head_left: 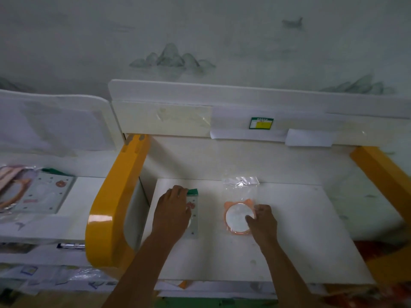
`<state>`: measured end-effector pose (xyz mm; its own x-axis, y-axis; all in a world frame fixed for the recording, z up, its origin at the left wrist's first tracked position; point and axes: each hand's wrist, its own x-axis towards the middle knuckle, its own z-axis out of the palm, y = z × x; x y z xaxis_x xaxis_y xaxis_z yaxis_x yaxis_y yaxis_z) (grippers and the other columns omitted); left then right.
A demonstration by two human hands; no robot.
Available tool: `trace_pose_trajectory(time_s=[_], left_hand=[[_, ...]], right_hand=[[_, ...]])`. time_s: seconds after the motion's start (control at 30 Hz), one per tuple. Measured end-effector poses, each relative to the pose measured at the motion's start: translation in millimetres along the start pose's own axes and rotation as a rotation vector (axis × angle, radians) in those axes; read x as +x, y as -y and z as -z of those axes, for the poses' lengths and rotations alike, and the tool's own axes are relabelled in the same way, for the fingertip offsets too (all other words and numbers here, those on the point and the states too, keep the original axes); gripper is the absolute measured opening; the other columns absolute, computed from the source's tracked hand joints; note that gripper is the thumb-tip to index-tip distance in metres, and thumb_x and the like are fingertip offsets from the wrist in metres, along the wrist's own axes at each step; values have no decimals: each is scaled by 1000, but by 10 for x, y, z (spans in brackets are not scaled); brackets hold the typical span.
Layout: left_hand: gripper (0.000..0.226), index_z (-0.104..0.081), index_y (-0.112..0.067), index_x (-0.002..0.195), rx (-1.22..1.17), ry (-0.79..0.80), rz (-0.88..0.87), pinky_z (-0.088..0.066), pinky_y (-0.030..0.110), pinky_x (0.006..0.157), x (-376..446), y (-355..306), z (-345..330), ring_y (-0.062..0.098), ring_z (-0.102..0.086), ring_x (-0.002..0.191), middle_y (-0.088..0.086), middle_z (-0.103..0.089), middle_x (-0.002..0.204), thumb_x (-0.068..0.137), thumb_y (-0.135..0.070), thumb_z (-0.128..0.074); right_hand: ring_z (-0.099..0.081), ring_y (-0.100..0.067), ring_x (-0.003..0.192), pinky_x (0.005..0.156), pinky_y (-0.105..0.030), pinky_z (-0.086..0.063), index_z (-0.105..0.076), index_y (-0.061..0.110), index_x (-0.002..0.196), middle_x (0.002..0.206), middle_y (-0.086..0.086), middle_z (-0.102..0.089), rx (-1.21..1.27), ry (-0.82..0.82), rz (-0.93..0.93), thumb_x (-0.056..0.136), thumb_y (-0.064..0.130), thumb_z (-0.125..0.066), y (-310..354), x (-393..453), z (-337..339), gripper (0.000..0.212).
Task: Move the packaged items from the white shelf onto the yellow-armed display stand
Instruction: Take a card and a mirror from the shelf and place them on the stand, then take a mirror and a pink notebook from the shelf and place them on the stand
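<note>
My left hand (172,210) lies flat on a grey card package with a green top (193,210), which rests on the white surface (289,230) of the yellow-armed display stand (113,196). My right hand (262,221) pinches the right edge of a clear bag holding a round orange-rimmed mirror with ears (236,217), which also lies on the stand's surface. On the white shelf (84,192) to the left remain a grey card package (44,194) and other bagged items (11,185).
The stand's right yellow arm (382,172) borders the surface on the right. A back panel carries a green and yellow price tag (261,123). Lower shelves at bottom left hold more packaged goods (66,278).
</note>
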<state>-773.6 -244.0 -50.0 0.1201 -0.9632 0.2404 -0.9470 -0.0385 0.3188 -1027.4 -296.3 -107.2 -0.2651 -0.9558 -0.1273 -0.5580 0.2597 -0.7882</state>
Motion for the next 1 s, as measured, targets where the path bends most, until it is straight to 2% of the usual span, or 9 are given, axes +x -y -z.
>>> trace_pose_trajectory(time_s=[0.07, 0.17, 0.33, 0.47, 0.57, 0.7, 0.8, 1.0], left_hand=[[42, -49, -18, 133, 2, 3, 1, -44, 25, 94, 9, 13, -10, 13, -52, 114, -3, -52, 129, 94, -33, -56], [44, -48, -16, 135, 12, 25, 9, -44, 27, 95, 18, 51, -14, 15, -50, 117, 0, -51, 130, 94, -31, -57], [47, -45, -15, 136, 28, 24, 59, -46, 32, 96, -63, 75, 24, 19, -51, 119, 3, -51, 131, 93, -30, -58], [47, -45, -16, 137, 0, 6, 81, -47, 30, 96, -272, 63, 13, 17, -53, 117, 1, -53, 132, 94, -33, -56], [44, -50, -19, 133, -28, -16, 73, -48, 29, 92, -504, 81, 28, 16, -56, 112, -2, -55, 127, 92, -33, -58], [42, -55, -18, 127, -50, -69, 86, -51, 28, 87, -885, 97, 104, 16, -60, 108, -1, -61, 119, 88, -29, -67], [43, -54, -20, 124, -42, -74, 86, -53, 26, 82, -1198, 145, 113, 15, -62, 105, -3, -62, 116, 86, -32, -68], [45, -51, -21, 125, -95, -106, 149, -61, 35, 74, -1700, 342, 200, 21, -62, 104, 3, -58, 120, 85, -31, -69]], right_hand=[[-64, -30, 99, 86, -36, -52, -55, 7, 112, 105, -10, -67, -33, -17, 9, 75, 7, -76, -45, 14, -35, 43], [-56, -29, 108, 92, -44, -51, -56, 6, 117, 113, -9, -61, -215, -21, 75, 72, 13, -79, -151, -9, -85, 51], [-46, -29, 117, 95, -41, -50, -48, 8, 126, 124, -12, -51, -344, -12, 132, 77, 22, -78, -175, -74, -65, 59], [-49, -31, 115, 96, -41, -46, -52, 6, 125, 121, -13, -54, -286, -49, 379, 78, 12, -75, -106, -154, 30, 52], [-49, -24, 114, 98, -37, -44, -52, 12, 127, 122, -5, -55, -214, 57, 535, 81, 13, -71, -83, -255, 86, 50], [-50, -18, 118, 99, -36, -47, -49, 18, 130, 127, 1, -52, -213, 163, 709, 89, 29, -64, -50, -454, 82, 45], [-50, -18, 123, 102, -36, -48, -49, 18, 132, 133, 0, -51, -199, 161, 747, 92, 37, -61, -13, -697, 55, 46], [-46, -10, 123, 103, -27, -44, -46, 21, 135, 132, 5, -50, -236, 214, 796, 95, 43, -55, 111, -1177, -67, 47]])
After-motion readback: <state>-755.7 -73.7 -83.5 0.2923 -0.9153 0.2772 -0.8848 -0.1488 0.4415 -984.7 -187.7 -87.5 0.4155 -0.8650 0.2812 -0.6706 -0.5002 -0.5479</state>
